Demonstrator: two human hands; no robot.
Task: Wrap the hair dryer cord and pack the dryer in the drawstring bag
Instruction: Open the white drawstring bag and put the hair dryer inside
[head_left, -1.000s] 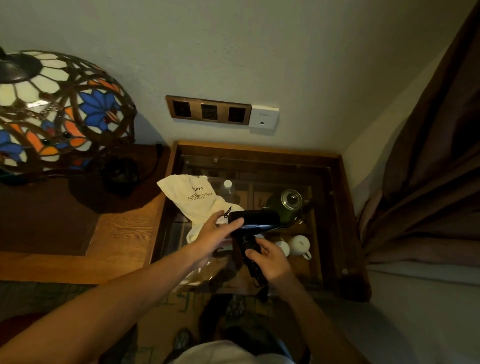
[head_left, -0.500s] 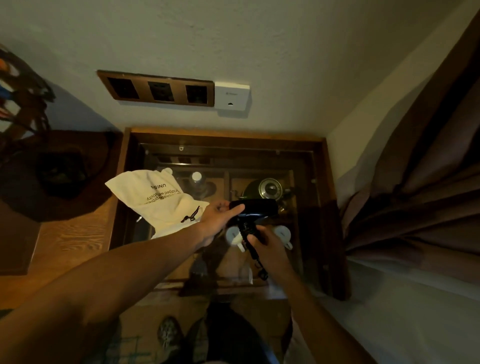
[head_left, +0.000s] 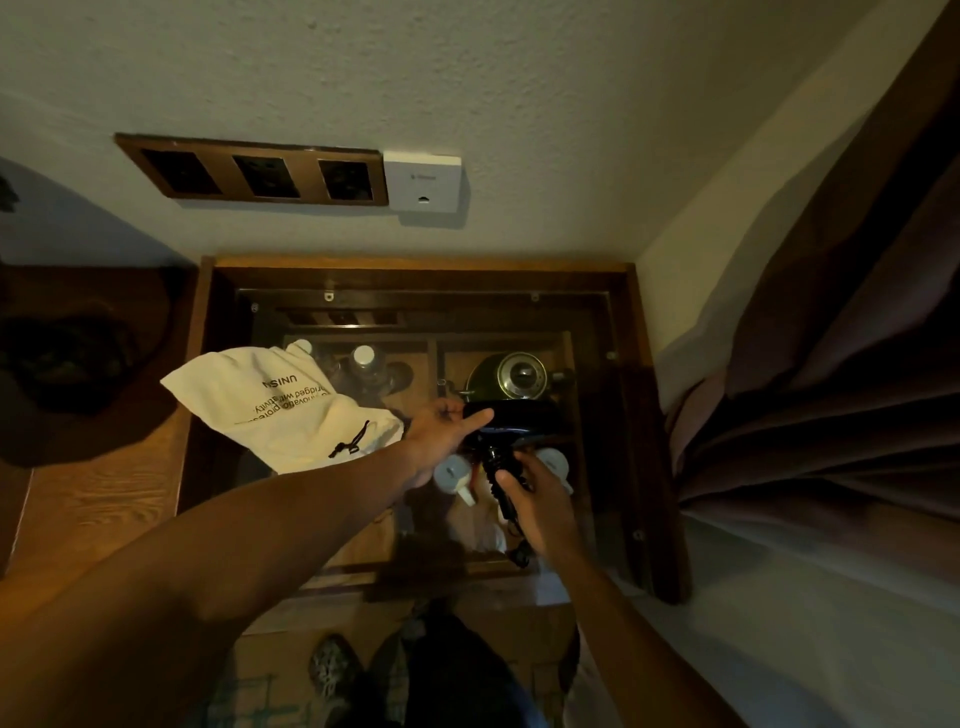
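Observation:
A black hair dryer (head_left: 522, 415) is held over the glass-topped table (head_left: 631, 395), barrel lying sideways. My left hand (head_left: 444, 434) holds the barrel's left end, index finger stretched along it. My right hand (head_left: 537, 501) grips the handle, around which the black cord (head_left: 501, 470) is wound; the cord's end and plug (head_left: 519, 556) hang below my palm. A cream drawstring bag (head_left: 280, 410) with dark print lies on the glass to the left, its black drawstring (head_left: 349, 441) near my left wrist. The bag is apart from both hands.
Under the glass sit a green kettle (head_left: 511, 376), two white cups (head_left: 451, 475) and bottles (head_left: 363, 358). A wall socket panel (head_left: 260, 174) and white box (head_left: 423, 182) are above. A wooden desk (head_left: 88, 499) lies left, a brown curtain (head_left: 831, 338) right. My feet show below.
The view has swung right and the lamp has left the frame. Both hands keep hold of the dryer; my right hand has shifted slightly on the cord-wrapped handle.

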